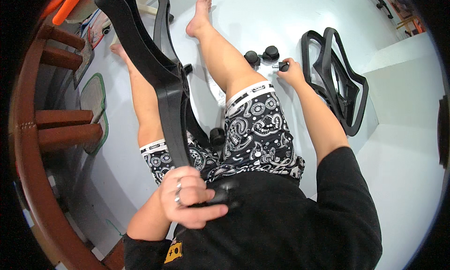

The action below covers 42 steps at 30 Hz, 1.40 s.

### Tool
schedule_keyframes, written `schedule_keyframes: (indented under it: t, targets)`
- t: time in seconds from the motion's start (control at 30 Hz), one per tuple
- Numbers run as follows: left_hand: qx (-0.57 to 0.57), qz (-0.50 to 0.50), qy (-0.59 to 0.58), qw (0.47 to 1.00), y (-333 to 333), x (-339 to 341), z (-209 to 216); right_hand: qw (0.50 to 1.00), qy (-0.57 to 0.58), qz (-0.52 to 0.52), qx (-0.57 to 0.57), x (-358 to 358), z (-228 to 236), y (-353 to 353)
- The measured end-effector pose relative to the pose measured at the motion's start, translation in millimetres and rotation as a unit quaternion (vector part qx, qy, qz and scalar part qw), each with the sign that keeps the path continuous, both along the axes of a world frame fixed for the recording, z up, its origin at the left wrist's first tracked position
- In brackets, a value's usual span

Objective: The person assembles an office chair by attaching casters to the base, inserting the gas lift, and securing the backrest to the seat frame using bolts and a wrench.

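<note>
Head view:
1. Progress, as judged: partly done. Apparently fitted to base: near caster, blurred beside left hand, and middle caster, between the legs of the shorts. Secure seating: cannot tell.
2. Remaining, as judged: two floor casters and held caster; far leg tips apparently bare.
3. Left grip: wrapped around one leg of base, near its end.
4. Right hand: fingers pinched on held caster, metal stem exposed, beside floor casters.
5. Base: black, curved-legged, tilted above the shorts.
</note>
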<state>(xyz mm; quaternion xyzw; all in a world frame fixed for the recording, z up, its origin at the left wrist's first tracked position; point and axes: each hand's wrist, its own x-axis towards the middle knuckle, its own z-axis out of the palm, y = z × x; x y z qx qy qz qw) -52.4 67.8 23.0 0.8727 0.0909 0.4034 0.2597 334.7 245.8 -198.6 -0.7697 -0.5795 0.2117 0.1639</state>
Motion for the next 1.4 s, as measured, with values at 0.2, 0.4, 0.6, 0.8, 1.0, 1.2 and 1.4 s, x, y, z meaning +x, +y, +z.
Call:
schedule_keyframes:
  t: [0.2, 0.4, 0.6, 0.8, 1.0, 1.2, 1.4]
  targets:
    - [0.073, -0.007, 0.000, 0.997, 10.1, -4.0, -43.0, 0.945, 0.238, 0.107, 0.197, -57.4, 73.6, -52.5]
    - [-0.163, 0.528, -0.311, 0.773, 116.5, -62.7, 18.8, 0.888, 0.400, 0.160, 0.161, -138.9, 142.1, -95.5]
    - [-0.323, 0.323, -0.387, 0.801, 179.8, -96.8, 36.2, 0.873, 0.433, 0.179, 0.135, -177.9, 168.3, -118.7]
    - [-0.113, 0.128, -0.321, 0.932, 112.1, -54.1, 45.3, 0.845, 0.395, 0.270, 0.241, -173.1, 189.9, -133.3]
    - [0.035, 0.165, -0.176, 0.970, 46.2, -3.4, 28.3, 0.693, 0.641, 0.284, 0.171, -180.4, 219.4, -158.3]
    - [0.008, 0.141, -0.200, 0.970, 41.3, -6.1, 20.2, 0.721, 0.483, 0.400, 0.295, -186.1, 246.3, -159.2]
    - [-0.021, 0.174, -0.181, 0.968, 29.9, -3.5, 21.1, 0.691, 0.499, 0.397, 0.341, -200.1, 253.4, -158.2]
